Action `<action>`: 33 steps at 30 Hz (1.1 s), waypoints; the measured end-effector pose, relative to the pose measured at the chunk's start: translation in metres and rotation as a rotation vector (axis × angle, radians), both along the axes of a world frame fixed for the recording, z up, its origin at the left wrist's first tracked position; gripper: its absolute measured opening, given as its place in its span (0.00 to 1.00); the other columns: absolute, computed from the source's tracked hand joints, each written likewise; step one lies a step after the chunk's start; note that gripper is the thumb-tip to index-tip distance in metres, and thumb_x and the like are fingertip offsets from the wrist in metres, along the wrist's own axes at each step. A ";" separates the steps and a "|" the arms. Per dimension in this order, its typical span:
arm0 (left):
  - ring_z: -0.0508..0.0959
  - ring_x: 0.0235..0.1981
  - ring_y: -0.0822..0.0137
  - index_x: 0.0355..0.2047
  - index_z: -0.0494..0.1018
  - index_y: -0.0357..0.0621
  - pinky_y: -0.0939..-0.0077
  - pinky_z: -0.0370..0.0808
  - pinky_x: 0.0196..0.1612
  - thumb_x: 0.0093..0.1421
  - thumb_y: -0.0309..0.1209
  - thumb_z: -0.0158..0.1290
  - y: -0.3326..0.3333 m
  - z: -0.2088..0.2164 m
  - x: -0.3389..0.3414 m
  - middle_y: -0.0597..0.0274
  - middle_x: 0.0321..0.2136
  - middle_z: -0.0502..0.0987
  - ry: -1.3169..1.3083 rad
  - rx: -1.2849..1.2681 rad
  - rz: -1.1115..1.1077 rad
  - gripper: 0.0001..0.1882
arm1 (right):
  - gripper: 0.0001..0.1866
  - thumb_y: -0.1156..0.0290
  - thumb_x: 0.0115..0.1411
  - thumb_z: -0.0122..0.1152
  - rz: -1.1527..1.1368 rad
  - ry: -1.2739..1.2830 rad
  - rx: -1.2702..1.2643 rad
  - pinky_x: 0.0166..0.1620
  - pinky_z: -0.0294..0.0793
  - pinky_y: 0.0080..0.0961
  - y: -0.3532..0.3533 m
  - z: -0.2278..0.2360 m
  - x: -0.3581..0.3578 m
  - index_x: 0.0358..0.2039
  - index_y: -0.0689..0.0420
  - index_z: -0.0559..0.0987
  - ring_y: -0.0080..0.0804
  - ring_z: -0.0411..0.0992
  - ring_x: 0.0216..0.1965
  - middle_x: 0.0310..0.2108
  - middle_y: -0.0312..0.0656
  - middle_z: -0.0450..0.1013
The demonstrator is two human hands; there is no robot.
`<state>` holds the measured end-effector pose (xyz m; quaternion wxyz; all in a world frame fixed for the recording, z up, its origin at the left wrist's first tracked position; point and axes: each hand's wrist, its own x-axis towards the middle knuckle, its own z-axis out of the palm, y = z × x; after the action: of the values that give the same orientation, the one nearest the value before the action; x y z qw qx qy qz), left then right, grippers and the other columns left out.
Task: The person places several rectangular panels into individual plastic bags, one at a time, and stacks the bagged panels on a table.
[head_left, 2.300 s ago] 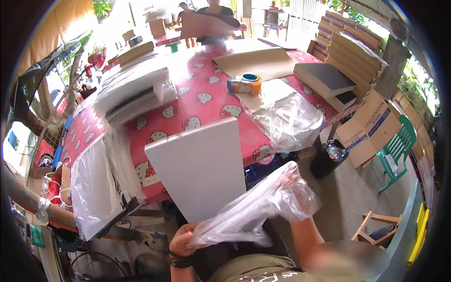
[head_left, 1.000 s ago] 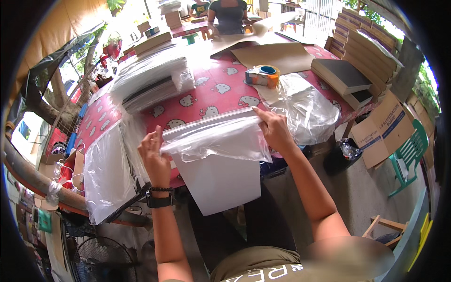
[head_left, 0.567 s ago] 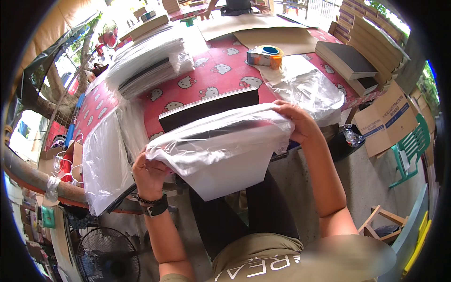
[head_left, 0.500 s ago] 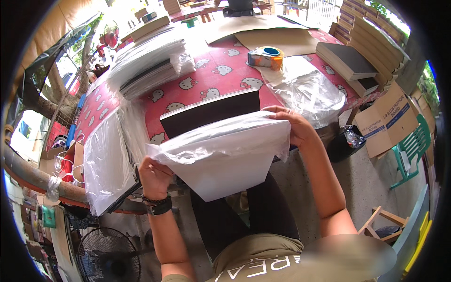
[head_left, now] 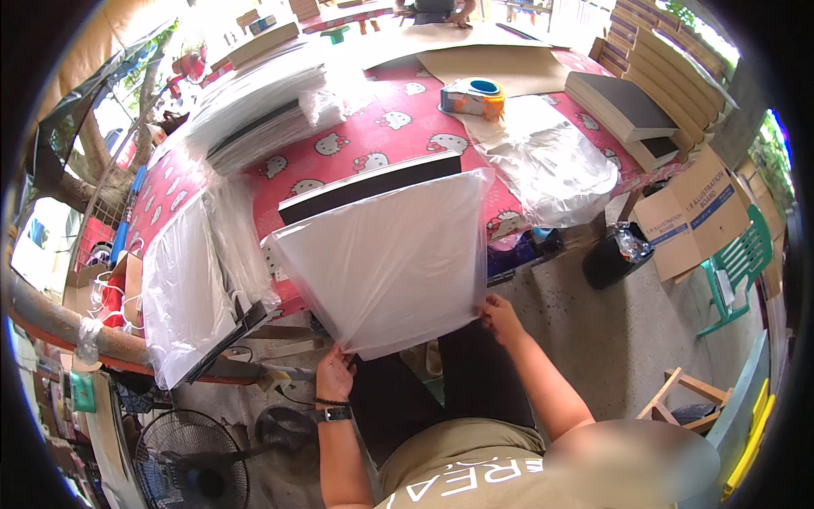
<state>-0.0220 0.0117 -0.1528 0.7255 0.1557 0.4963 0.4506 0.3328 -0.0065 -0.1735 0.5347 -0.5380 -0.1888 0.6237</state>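
A stack of white boards in a clear plastic bag [head_left: 386, 254] leans over the table's near edge and slopes down toward my lap. My left hand [head_left: 336, 374] pinches the bag's lower left corner. At the lower right corner, my right hand [head_left: 502, 321] has its fingers closed on the plastic. The bag covers the boards nearly to its top edge and is fairly smooth, with some diagonal creases. Just behind it on the table lies a stack of black-faced boards [head_left: 373, 188] with white edges, partly hidden by the bag.
A pink patterned tablecloth [head_left: 356, 127] covers the table. Tape rolls [head_left: 473, 99] and loose clear bags [head_left: 547, 157] lie right of centre. Bagged stacks [head_left: 254, 110] stand at left, dark boards [head_left: 623, 102] at right. Beyond the table, a person's hand [head_left: 462, 15] shows. A fan [head_left: 193, 458] stands lower left.
Both hands have moved from the bag's upper edge down to its lower corners. The plastic, bunched near the top before, now covers the white boards down to the bottom.
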 end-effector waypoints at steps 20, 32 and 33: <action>0.68 0.28 0.52 0.24 0.67 0.35 0.60 0.62 0.31 0.55 0.42 0.44 0.008 -0.108 -0.012 0.50 0.23 0.69 1.400 0.423 -0.349 0.18 | 0.09 0.66 0.57 0.40 0.166 -1.209 0.090 0.36 0.67 0.39 0.007 -0.053 -0.007 0.37 0.52 0.65 0.48 0.69 0.35 0.30 0.50 0.70; 0.68 0.22 0.49 0.18 0.67 0.33 0.58 0.64 0.26 0.57 0.43 0.44 0.014 -0.114 -0.011 0.47 0.18 0.67 1.638 0.457 -0.187 0.22 | 0.20 0.67 0.47 0.56 0.433 -1.126 0.723 0.51 0.60 0.33 -0.050 0.020 0.003 0.44 0.51 0.71 0.41 0.62 0.49 0.49 0.43 0.63; 0.68 0.22 0.49 0.18 0.67 0.33 0.59 0.64 0.26 0.57 0.43 0.44 0.011 -0.110 -0.009 0.47 0.18 0.67 1.671 0.434 -0.082 0.22 | 0.18 0.67 0.49 0.54 0.435 -1.126 0.809 0.49 0.62 0.32 -0.048 0.014 -0.005 0.42 0.54 0.72 0.41 0.65 0.46 0.46 0.43 0.67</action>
<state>-0.0314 0.0223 -0.2629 0.0928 0.5888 0.7641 0.2467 0.3280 -0.0549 -0.1592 0.3775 -0.4882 -0.7538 0.2257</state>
